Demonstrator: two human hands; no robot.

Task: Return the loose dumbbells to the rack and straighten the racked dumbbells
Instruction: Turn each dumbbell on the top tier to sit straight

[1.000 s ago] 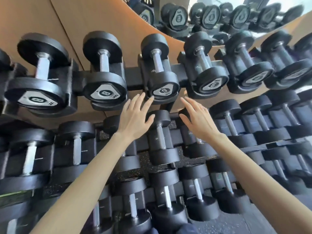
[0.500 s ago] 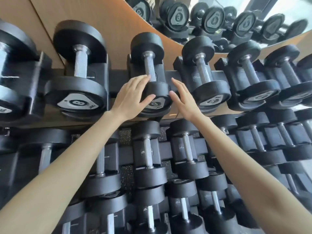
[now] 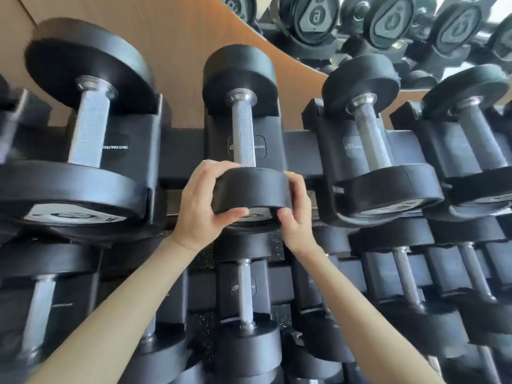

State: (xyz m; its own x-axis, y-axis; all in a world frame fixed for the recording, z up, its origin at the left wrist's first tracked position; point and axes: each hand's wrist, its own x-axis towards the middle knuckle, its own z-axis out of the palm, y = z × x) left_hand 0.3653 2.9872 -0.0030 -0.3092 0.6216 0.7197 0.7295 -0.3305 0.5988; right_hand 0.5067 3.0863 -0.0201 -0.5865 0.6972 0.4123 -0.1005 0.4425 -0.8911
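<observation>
A black dumbbell point(image 3: 250, 189) with a knurled steel handle lies in its cradle on the top tier of the black rack point(image 3: 182, 151), near end facing me. My left hand point(image 3: 203, 202) grips the left side of its near head, thumb under the front face. My right hand point(image 3: 296, 209) grips the right side of the same head, thumb curled below. Both forearms reach up from the bottom of the view.
Larger racked dumbbells flank it: one to the left point(image 3: 83, 178), two to the right point(image 3: 379, 187). Lower tiers hold more dumbbells point(image 3: 243, 295). A wooden wall panel point(image 3: 166, 37) and a mirror reflecting dumbbells point(image 3: 388, 23) are behind the rack.
Both hands went from reaching open toward the top-tier dumbbell to closing on its near head. The view has moved closer to the rack.
</observation>
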